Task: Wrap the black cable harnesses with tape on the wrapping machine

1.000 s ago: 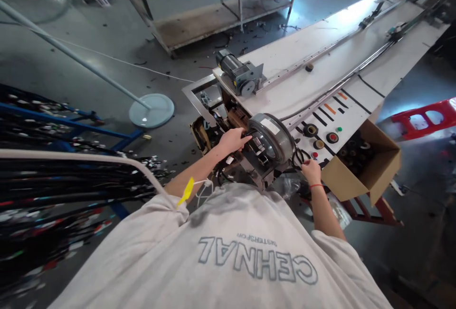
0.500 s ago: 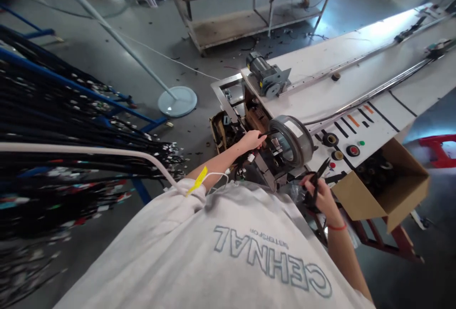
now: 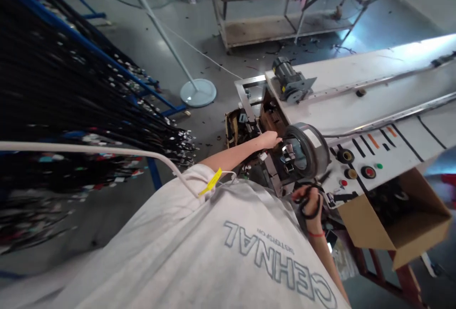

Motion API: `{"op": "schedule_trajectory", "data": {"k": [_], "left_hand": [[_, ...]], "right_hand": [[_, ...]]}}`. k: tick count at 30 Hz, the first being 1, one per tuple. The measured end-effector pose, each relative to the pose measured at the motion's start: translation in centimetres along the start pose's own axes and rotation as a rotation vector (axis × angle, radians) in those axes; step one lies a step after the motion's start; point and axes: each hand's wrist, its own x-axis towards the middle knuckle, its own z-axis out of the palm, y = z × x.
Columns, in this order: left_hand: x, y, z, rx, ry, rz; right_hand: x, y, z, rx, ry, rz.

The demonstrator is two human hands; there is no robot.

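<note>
My left hand [image 3: 270, 140] is closed in a pinch at the left side of a dark grey ring-shaped taping head [image 3: 322, 149]. A thin black cable runs from its fingers toward the ring; most of it is hidden now. Inside the ring opening sit shiny metal parts [image 3: 288, 153]. Below the ring, my right hand [image 3: 311, 211] grips black scissors [image 3: 309, 200], fingers around the handle loops. The scissor blades point up and right toward the bench edge, partly blurred.
A white bench [image 3: 335, 81] carries a motor [image 3: 287, 73], tape rolls [image 3: 345, 155] and push buttons [image 3: 379, 166]. An open cardboard box [image 3: 422, 233] stands at the right. Black cable bundles [image 3: 64, 104] hang on a blue rack at left. A pole base [image 3: 198, 93] stands on the floor.
The camera view has turned, shifting the bench right and slightly down. My right hand has moved closer beneath the ring, and the scissors have tilted to the right. My left hand stays by the ring.
</note>
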Motion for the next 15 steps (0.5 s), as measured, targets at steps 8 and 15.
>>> {"op": "schedule_trajectory", "data": {"k": [8, 15], "left_hand": [[-0.9, -1.5, 0.3, -0.122, -0.102, 0.000], [-2.5, -3.5, -0.2, -0.457, -0.502, -0.034]], "right_hand": [[6.5, 1.8, -8.7, -0.600, 0.501, 0.129], [2.4, -5.8, -1.2, 0.151, -0.404, 0.104]]}}
